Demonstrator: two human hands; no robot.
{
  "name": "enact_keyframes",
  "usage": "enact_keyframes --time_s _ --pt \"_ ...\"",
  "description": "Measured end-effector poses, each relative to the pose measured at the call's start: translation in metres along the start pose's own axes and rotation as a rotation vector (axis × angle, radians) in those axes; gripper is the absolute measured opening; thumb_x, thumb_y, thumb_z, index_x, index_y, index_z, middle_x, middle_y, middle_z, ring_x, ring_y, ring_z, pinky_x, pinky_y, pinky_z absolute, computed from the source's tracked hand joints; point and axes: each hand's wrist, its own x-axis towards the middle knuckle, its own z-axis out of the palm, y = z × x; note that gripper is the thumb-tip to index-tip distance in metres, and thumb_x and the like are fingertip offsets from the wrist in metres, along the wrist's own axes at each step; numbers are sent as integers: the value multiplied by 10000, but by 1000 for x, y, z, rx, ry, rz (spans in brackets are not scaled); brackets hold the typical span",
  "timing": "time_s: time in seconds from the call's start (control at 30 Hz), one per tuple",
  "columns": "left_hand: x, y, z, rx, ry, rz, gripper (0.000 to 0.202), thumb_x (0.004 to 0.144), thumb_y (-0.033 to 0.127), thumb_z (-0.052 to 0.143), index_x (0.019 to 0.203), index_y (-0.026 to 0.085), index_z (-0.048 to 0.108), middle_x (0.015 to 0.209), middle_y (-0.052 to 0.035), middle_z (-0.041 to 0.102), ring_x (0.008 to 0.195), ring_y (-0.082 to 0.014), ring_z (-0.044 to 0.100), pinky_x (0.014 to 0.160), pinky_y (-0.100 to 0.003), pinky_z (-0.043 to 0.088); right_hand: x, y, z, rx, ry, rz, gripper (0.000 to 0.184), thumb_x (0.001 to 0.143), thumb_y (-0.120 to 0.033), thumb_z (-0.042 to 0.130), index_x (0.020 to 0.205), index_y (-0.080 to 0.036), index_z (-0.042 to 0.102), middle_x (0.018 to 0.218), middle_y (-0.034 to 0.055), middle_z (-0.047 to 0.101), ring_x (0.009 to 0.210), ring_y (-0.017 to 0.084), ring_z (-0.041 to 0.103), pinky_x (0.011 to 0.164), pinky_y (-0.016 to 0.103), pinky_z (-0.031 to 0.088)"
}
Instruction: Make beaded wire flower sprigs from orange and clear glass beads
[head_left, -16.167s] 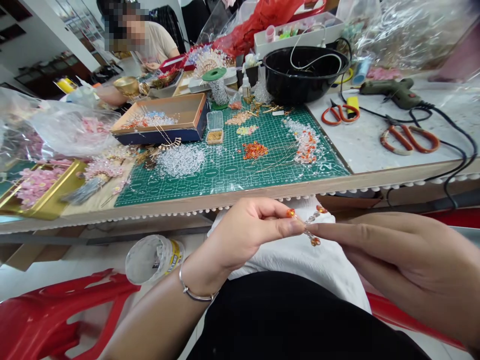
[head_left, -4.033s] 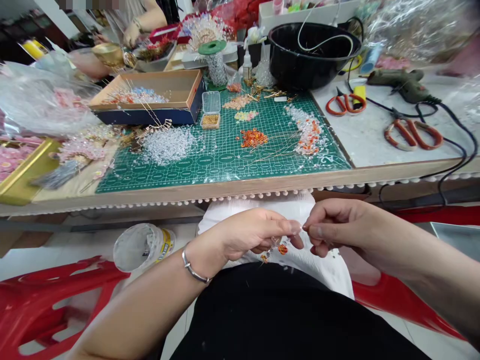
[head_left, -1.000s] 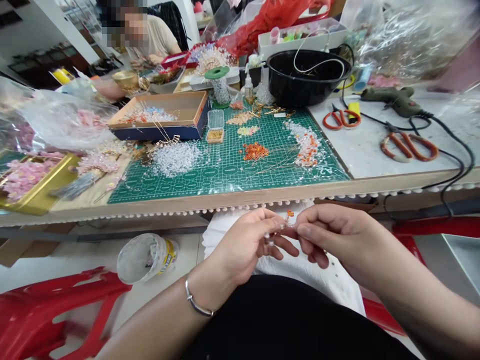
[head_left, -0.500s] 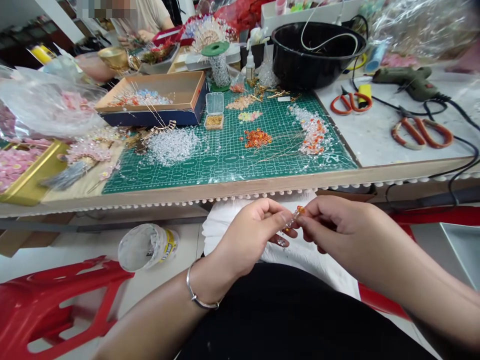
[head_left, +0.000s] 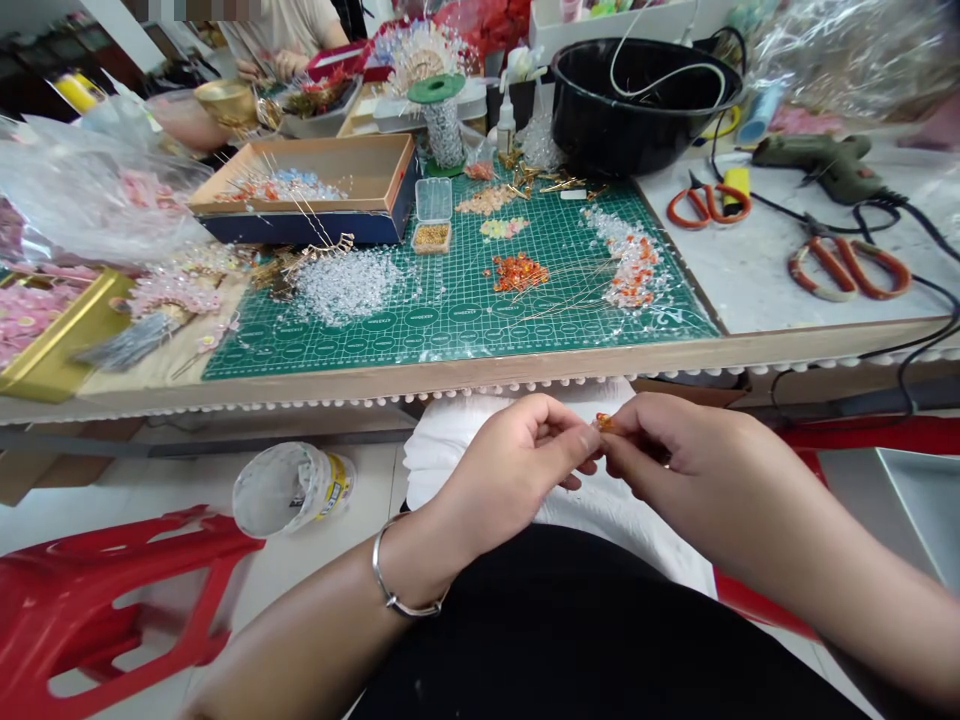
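Over my lap, just below the table edge, both hands meet at a small beaded piece (head_left: 604,421) with orange beads. My right hand (head_left: 675,445) pinches its orange end between thumb and fingers. My left hand (head_left: 525,465) is closed around the rest, its thumb and index fingertip pressed together, which hides most of the clear beads. Ahead on the green cutting mat (head_left: 450,340) lie a pile of orange beads (head_left: 519,272), a pile of clear beads (head_left: 349,287), and finished-looking clear and orange bead sprigs (head_left: 634,265) with thin wires.
A shoebox lid-like tray (head_left: 307,225), a small bead case (head_left: 433,238) and a black basin (head_left: 637,130) stand on the table. Pliers (head_left: 847,270) and a glue gun (head_left: 825,165) lie right. A bucket (head_left: 289,490) and red stool (head_left: 112,590) are below left. Another person works at far left.
My left fingers have closed in over the clear beads, which showed between the hands before. The hands have come closer together. The view has shifted slightly.
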Motion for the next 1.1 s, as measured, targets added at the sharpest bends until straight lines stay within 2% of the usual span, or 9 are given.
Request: enact_keyframes --time_s 0.17,0.3,0.37,0.5,0.6,0.73,0.83,0.97,1.1 --pt "-2 6 -3 -9 -43 -40 172 841 281 726 826 150 616 762 -18 681 729 -130 655 680 -264 526 2 4 -9 129 -154 84 239 880 -419 567 708 -263 621 580 -43 642 502 146 557 492 277 380" --pt "0 11 -9 -186 -183 -183 294 721 332 844 773 128 639 715 -29 704 611 -119 658 586 -237 509 5 9 -20 228 -424 137 315 908 -534 557 802 -266 685 638 -27 679 592 165 603 533 281 416" --pt "1 12 -12 -215 -225 -237 325 698 354 864 760 124 642 704 -30 710 588 -123 667 567 -236 512 6 10 -23 241 -499 137 344 917 -552 547 820 -260 702 635 -22 670 595 160 578 537 276 407" --pt "4 13 -13 -165 -266 -265 318 697 340 873 763 123 652 710 -29 727 567 -116 668 572 -237 530 4 13 -22 242 -509 135 375 927 -529 531 766 -231 690 585 -12 611 540 136 491 479 255 351" --pt "6 13 -12 -113 -276 -267 304 699 325 875 771 128 655 702 -22 731 557 -107 659 569 -232 531 1 17 -19 226 -525 129 448 927 -591 503 733 -223 669 567 -6 576 511 133 448 437 258 304" --pt "7 15 -11 -82 -290 -270 309 724 358 858 782 134 654 699 -14 724 552 -96 645 557 -222 510 -4 25 -16 272 -591 109 476 920 -637 501 718 -230 643 565 -13 558 503 136 456 435 258 321" --pt "7 17 -11 -41 -339 -280 306 746 372 838 792 139 645 724 -23 725 571 -101 646 555 -224 489 -6 25 -17 382 -613 99 459 918 -617 526 700 -226 628 583 -25 504 533 131 442 454 249 328" --pt "6 24 -11 73 -358 -215 233 796 321 790 807 148 634 751 -16 697 661 -115 646 641 -250 503 -8 20 -18 628 -622 208 412 842 -561 665 641 -209 595 539 -48 456 499 104 382 446 238 272" --pt "6 38 -10 405 -357 -62 73 884 233 659 854 167 670 802 5 680 747 -112 607 705 -248 472 -8 19 -15 827 -634 296 348 808 -498 728 653 -204 625 485 -62 466 457 86 364 446 234 247"
